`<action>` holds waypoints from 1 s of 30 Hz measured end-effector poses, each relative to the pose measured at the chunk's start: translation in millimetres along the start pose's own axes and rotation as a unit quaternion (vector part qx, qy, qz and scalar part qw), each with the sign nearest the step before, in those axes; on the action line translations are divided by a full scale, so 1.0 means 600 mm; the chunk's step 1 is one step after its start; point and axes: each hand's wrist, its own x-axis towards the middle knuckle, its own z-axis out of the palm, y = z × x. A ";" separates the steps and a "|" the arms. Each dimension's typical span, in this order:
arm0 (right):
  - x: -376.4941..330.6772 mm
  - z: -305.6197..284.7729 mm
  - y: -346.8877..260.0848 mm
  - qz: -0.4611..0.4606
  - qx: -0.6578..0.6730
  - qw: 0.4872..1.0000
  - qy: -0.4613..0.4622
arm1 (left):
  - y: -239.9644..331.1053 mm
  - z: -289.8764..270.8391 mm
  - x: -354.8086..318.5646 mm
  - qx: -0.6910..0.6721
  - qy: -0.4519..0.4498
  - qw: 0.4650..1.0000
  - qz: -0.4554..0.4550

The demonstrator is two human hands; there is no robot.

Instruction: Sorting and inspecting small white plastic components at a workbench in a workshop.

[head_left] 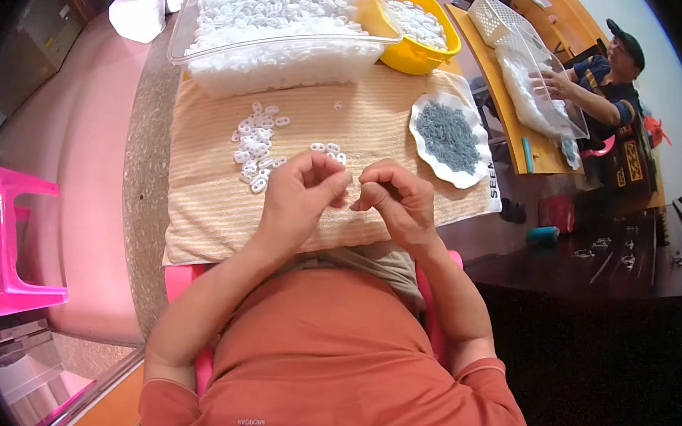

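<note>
Over the striped cloth (213, 215), my left hand (301, 194) and my right hand (403, 205) face each other, a small gap between their fingertips. Both are closed in a pinch, and whatever is between the fingers is too small or hidden to name. Just beyond my left fingers lie a few white oval plastic pieces with two holes (333, 148). A loose heap of the same white pieces (252, 146) spreads to the left. Right of my right hand, a white scalloped plate (421, 152) carries a pile of small grey parts (449, 136).
A large clear bin (284, 48) full of white pieces stands at the far edge, beside a yellow basin (417, 61) with more. At the right, another person (611, 79) reaches into a clear container (536, 93) on a wooden table. A pink stool (18, 238) stands left.
</note>
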 end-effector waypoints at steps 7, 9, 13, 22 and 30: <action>0.000 -0.013 -0.002 -0.015 -0.014 1.000 0.011 | 0.032 -0.011 0.167 0.445 0.066 0.871 0.197; 0.001 -0.018 -0.001 -0.022 -0.017 1.000 0.001 | 0.028 -0.010 0.201 0.503 0.066 0.834 0.219; 0.000 -0.025 -0.002 -0.037 0.000 0.999 0.010 | 0.011 -0.009 0.236 0.626 0.050 0.766 0.133; -0.001 -0.035 -0.001 -0.039 -0.016 0.999 -0.007 | 0.011 -0.004 0.219 0.632 -0.003 0.759 0.159; 0.003 -0.038 -0.002 -0.010 0.013 0.998 0.056 | 0.032 0.006 0.104 0.334 -0.019 0.935 0.120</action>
